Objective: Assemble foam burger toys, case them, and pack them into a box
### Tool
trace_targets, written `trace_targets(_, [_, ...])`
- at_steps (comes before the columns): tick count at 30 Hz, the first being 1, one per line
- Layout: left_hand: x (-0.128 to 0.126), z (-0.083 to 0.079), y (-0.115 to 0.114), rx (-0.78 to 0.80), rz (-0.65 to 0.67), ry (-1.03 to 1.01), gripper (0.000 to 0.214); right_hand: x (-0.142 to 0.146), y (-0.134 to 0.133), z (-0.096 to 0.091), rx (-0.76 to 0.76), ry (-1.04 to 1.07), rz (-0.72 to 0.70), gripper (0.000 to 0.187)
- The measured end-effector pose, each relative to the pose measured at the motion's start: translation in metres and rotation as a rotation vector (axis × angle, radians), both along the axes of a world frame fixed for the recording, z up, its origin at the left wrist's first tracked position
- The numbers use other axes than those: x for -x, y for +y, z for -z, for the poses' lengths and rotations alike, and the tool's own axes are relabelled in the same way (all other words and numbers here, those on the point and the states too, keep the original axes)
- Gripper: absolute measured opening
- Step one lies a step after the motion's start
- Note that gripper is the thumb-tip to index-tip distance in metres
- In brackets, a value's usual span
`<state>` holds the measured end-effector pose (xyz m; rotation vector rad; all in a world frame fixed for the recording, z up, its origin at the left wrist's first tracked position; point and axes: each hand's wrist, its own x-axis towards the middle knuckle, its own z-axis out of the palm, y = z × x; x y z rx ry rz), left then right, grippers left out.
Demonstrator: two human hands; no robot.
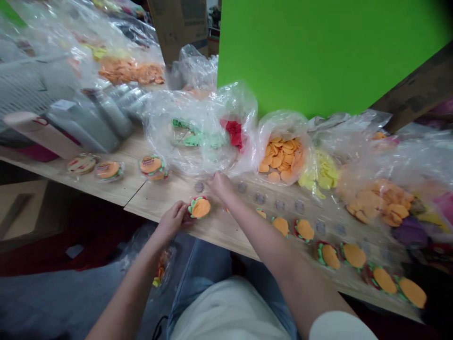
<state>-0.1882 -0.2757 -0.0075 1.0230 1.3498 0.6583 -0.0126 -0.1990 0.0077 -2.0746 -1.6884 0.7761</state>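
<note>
My left hand (173,215) is at the front edge of the table, its curled fingers at the left edge of a felt burger (200,208) with an orange top and green and red layers. Just behind that burger, my right hand (220,183) reaches down with its fingers pinched together; whatever they hold is hidden. A small clear round piece (198,187) lies left of the right hand, and another clear round piece (242,187) lies to its right. More felt burgers (304,230) run along the table edge to the right, partly behind my right forearm.
Behind my hands are plastic bags of green pieces (198,138), orange felt rounds (281,158) and yellow pieces (324,170). Packed burgers (152,166) sit at left, near a pale bottle (38,132) and a grey box (83,123). A green panel (318,56) stands behind.
</note>
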Motion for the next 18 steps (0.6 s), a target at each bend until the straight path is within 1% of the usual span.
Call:
trace_targets(3, [0.012, -0.005, 0.0, 0.092, -0.012, -0.117, 0.014, 0.002, 0.003, 0.006, 0.016, 0.076, -0.06, 0.02])
trace_targets(5, [0.019, -0.008, 0.001, 0.184, -0.03, -0.189, 0.015, 0.001, -0.005, 0.004, -0.031, 0.151, -0.1, 0.021])
trace_targets(7, [0.023, -0.012, 0.002, 0.26, -0.031, -0.243, 0.016, -0.003, -0.026, -0.004, -0.155, 0.291, -0.154, 0.021])
trace_targets(9, [0.022, -0.017, 0.003, 0.297, 0.002, -0.273, 0.017, -0.01, -0.057, -0.013, -0.311, 0.412, -0.249, 0.023])
trace_targets(10, [0.02, -0.02, 0.003, 0.314, 0.026, -0.286, 0.018, -0.014, -0.074, -0.017, -0.385, 0.42, -0.315, 0.026])
trace_targets(13, [0.007, -0.03, 0.002, 0.358, 0.115, -0.32, 0.018, -0.028, -0.125, -0.025, -0.592, 0.266, -0.532, 0.041])
trace_targets(15, [-0.005, -0.036, 0.001, 0.377, 0.171, -0.336, 0.018, -0.035, -0.152, -0.024, -0.68, 0.135, -0.633, 0.052])
trace_targets(16, [-0.012, -0.038, 0.0, 0.386, 0.194, -0.344, 0.019, -0.038, -0.162, -0.021, -0.692, 0.067, -0.658, 0.055])
trace_targets(18, [-0.024, -0.044, -0.003, 0.405, 0.229, -0.352, 0.02, -0.042, -0.179, -0.013, -0.693, -0.062, -0.658, 0.053])
